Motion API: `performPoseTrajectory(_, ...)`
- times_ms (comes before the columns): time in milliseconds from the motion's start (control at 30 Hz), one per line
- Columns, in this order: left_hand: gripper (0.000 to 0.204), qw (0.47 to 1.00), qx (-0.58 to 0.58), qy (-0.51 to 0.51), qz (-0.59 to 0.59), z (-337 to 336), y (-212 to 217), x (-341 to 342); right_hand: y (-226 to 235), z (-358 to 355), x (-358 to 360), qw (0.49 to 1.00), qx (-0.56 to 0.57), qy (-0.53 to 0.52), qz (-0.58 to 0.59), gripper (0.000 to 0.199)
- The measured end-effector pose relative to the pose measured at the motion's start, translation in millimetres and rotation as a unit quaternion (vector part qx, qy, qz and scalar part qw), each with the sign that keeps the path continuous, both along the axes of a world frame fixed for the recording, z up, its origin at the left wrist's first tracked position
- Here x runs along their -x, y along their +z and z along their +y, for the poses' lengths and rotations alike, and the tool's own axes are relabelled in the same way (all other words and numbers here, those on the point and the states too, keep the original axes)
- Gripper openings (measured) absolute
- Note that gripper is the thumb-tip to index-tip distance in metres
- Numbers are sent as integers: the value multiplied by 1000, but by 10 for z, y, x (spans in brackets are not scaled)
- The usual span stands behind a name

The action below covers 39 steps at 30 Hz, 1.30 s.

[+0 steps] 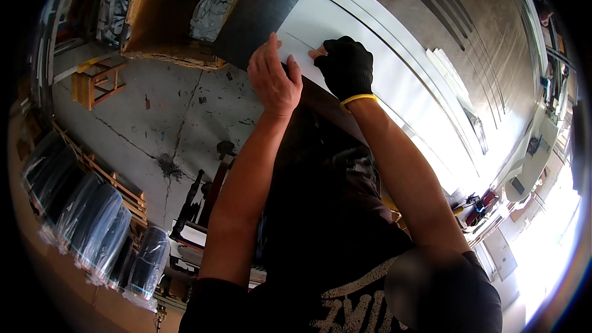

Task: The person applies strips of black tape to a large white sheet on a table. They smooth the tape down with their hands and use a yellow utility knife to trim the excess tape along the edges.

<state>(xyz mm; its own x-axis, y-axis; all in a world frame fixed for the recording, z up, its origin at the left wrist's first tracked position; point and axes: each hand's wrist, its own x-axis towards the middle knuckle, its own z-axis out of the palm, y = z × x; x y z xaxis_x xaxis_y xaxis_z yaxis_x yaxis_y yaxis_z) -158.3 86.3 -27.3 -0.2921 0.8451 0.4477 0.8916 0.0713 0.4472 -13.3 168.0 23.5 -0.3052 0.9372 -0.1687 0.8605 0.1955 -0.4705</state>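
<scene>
The bare left hand (pixel 274 80) presses flat, ungripping, on a dark thin sheet (pixel 259 15) overlying the white flat panel (pixel 364 68); the black-gloved right hand (pixel 346 66), clenched, pinches its edge. Uneven pressure could let it slip.

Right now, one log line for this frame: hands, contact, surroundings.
left hand: bare, flat on dark sheet | right hand: black glove, fist on white panel | cardboard box beyond

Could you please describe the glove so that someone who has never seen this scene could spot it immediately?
Start at the long white panel running across the upper middle. Two hands rest at its near end; the glove is on the right hand. It is black with a yellow wristband, while the left hand beside it is bare.
</scene>
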Motion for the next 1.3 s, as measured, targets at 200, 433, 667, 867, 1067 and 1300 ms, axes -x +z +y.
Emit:
performPoseTrajectory(200, 49, 1000, 1, 1, 5, -2, -9, 0, 11, 6, 14, 1000, 15, -6, -17, 29)
performPoseTrajectory(433, 46, 1000, 4, 9, 9, -6, -21, -6, 2, -3, 13, 1000, 0, -5, -11, 26)
performPoseTrajectory(667, 47, 1000, -4, 4, 8, -10, -34, -3, 9, -34, -10, 1000, -14, -8, 8, 23)
performPoseTrajectory(867, 48, 1000, 3, 2, 0, -21, -51, -4, 22, -16, 14, 1000, 3, -11, -6, 27)
performPoseTrajectory(1067, 48, 1000, 7, 2, 2, -22, -42, -4, 30, -8, 15, 1000, 12, -10, -12, 28)
performPoseTrajectory(1300, 47, 1000, 16, 8, -8, -29, -30, -11, 22, -11, 18, 1000, -4, -4, -21, 28)
